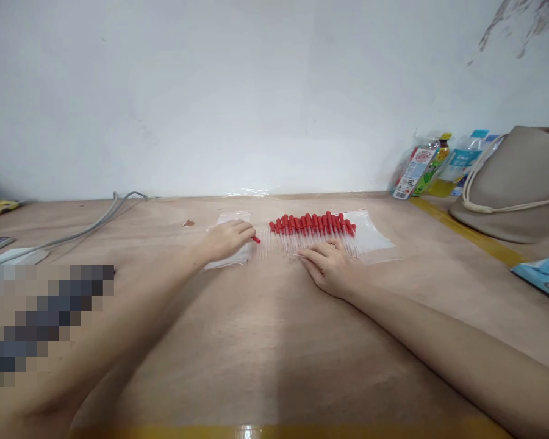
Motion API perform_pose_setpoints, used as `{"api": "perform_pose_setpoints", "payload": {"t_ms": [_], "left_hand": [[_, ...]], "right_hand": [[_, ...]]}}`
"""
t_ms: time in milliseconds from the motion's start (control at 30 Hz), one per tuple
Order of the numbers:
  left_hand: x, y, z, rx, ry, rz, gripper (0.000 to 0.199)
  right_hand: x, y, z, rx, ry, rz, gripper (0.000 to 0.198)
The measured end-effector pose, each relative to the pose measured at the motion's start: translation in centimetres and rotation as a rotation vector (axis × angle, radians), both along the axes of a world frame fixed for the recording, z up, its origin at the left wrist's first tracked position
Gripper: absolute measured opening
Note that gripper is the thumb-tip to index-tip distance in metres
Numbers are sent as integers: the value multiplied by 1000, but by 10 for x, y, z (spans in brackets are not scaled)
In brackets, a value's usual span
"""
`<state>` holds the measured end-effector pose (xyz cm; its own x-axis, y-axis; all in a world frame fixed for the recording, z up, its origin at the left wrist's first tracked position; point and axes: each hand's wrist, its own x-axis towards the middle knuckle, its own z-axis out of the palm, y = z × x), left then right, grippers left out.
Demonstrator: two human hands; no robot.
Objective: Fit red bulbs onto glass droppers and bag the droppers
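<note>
My left hand (pixel 231 238) is closed on a small red rubber bulb (pixel 256 239), which pokes out past the fingertips. It hovers over the right edge of a clear plastic bag (pixel 229 263). Just right of it, several thin clear tubes (pixel 266 244) lie side by side. In my right hand (pixel 327 265), thumb and fingers pinch a thin clear tube (pixel 294 255) that points left. Behind that hand lies a row of droppers (pixel 308 224), their red bulbs toward the wall and clear stems toward me. The right hand covers some of the stems.
A second plastic bag (pixel 370 238) lies beneath the row's right end. Farther right are a drink carton (pixel 414 174), bottles (pixel 462 161), a grey-brown bag (pixel 516 183) and a blue packet (pixel 544 274). Grey cables (pixel 96 227) run across the table's left side. A white wall closes off the back.
</note>
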<state>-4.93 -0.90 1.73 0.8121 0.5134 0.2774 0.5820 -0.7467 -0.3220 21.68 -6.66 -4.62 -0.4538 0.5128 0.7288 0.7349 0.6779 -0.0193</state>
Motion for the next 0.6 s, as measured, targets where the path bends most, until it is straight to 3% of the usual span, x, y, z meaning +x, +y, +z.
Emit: {"api": "perform_pose_setpoints", "payload": {"t_ms": [133,233,433,600], "left_hand": [[19,-51,-17,-140,-62,-63,13],[30,-71,-27,-217,-225,-17,11],[32,-64,-43,-307,-488,60,18],[37,-58,-53,-299,-582,14,21]], "right_hand": [[0,-1,2,-3,-1,30,18],[0,-1,3,9,-13,75,18],[0,2,-1,16,0,158,19],[-1,5,-5,53,43,180,19]]}}
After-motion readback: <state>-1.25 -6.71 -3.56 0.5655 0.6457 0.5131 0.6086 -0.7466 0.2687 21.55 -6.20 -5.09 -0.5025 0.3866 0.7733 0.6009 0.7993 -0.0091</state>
